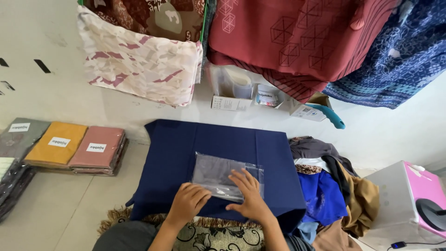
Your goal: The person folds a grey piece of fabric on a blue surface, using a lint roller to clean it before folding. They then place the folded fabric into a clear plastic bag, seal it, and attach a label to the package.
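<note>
Clear, glossy plastic made up the flat rectangular bag under both hands, and a folded grey cloth showed dimly through it. The bag lay on a dark navy blue cloth spread flat over the floor, apparently as a clean, smooth base for the packing. The left hand rested at the bag's near left corner with its fingers curled loosely down and pressed together, holding nothing; it looked to be pinning that edge so the slippery film would not slide. The right hand lay palm down on the near right part of the bag, fingers spread and flat, seemingly pressing air out and smoothing the film. Creases and pale glare ran across the plastic beyond the fingertips.

Well to the left of the left hand, three bagged folded cloths, grey, mustard yellow and dusty pink, sat side by side on the floor, each with a white label. Just right of the right hand, a loose heap of unfolded cloths in blue, grey and tan lay piled. Beyond both hands, patterned fabrics hung against the wall.
</note>
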